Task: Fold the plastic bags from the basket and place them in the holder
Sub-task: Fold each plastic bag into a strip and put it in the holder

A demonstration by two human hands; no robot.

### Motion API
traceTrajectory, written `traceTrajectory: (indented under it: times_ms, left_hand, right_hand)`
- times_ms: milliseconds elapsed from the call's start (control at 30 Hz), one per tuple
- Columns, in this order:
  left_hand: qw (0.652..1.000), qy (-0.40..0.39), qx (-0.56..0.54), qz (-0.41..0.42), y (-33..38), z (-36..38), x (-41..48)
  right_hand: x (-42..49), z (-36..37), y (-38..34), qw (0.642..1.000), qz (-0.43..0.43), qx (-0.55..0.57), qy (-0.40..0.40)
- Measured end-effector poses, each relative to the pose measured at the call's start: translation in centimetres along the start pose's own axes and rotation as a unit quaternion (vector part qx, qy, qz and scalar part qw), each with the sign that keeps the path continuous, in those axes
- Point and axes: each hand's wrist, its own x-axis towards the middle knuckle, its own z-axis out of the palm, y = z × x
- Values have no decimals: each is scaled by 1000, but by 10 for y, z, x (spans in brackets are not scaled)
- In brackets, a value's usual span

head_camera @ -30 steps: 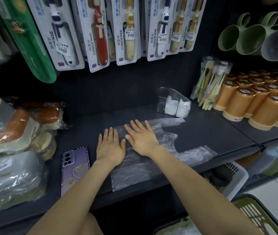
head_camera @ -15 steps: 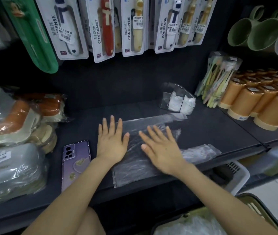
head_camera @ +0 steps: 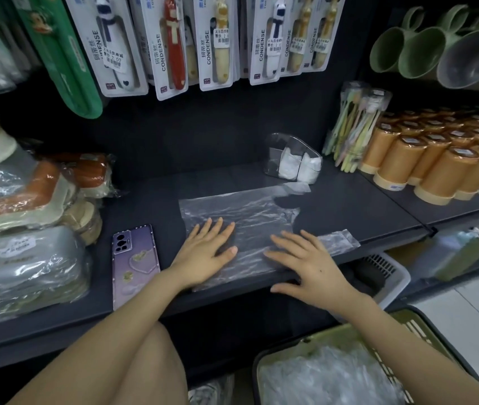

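- Shop shelving fills the view: a dark shelf (head_camera: pixel 349 206) serves as the work surface, with packaged toothbrushes (head_camera: pixel 218 39) hanging above it and orange cups (head_camera: pixel 437 171) stacked at the right.
- One clear plastic bag (head_camera: pixel 247 214) lies spread flat on the shelf near its front edge, with its handles trailing off to the right.
- The left hand (head_camera: pixel 203 252) rests palm down on the bag's left part, fingers straight and close together. Its grip is released; it presses rather than holds.
- The right hand (head_camera: pixel 311 264) lies palm down on the bag's near right part, fingers spread and thumb at the shelf's front edge. Its grip is also released.
- Both forearms reach in from below, roughly parallel.
- The step in hand looks like smoothing the bag before its first fold. To do it well, one palm should anchor the bag while the other sweeps outward to push out air and creases, so the edges line up.
- Thin film slides easily on the smooth shelf, so light, even pressure should suit it.
- A clear holder (head_camera: pixel 273 141) stands at the back of the shelf, already holding a few folded white bags.
- A green basket (head_camera: pixel 416 328) of more bags sits low at the right.
- A purple phone (head_camera: pixel 134 258) lies just left of the left hand.
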Motion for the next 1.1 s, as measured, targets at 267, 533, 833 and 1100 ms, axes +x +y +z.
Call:
traceTrajectory:
  times_ms: [267, 533, 833, 1100]
  left_hand:
    - [920, 172, -353, -6, 0, -12, -42]
    - [797, 152, -564, -154, -1, -13, -54]
    - [807, 206, -520, -189, -1, -24, -45]
    - [921, 244, -244, -178, 2, -26, -26]
  right_hand:
    - [-17, -2, -27, 981, -51, 8, 187]
    - [-8, -68, -52, 975, 149, 165, 16]
    - [91, -93, -19, 934, 189, 247, -175]
    - [125, -40, 3, 927, 204, 245, -196]
